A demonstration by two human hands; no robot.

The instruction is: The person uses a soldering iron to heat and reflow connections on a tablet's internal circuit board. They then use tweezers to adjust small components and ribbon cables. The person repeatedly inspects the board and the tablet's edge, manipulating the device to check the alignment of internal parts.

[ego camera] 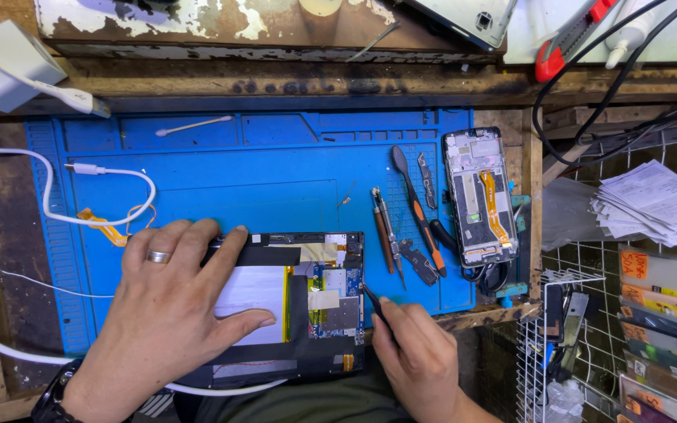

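An opened tablet (pixel 307 301) lies back-up at the near edge of a blue mat (pixel 276 180) on the table (pixel 464 78). The left hand (pixel 170 313) lies flat and open over its silver battery (pixel 252 301), fingers spread, pressing the tablet down. The right hand (pixel 421 360) is closed around tweezers (pixel 375 304) whose tip touches the tablet's right edge, next to the circuit board (pixel 337 294). To do this well, the left hand should press evenly, without bending the battery, while the tweezers work with small, light motions and stay off the board's parts and the yellow tape. Well apart to the right lie an opened phone (pixel 478 196), a screwdriver (pixel 417 207) and more tweezers (pixel 389 235); a white cable (pixel 95 196) loops on the left.
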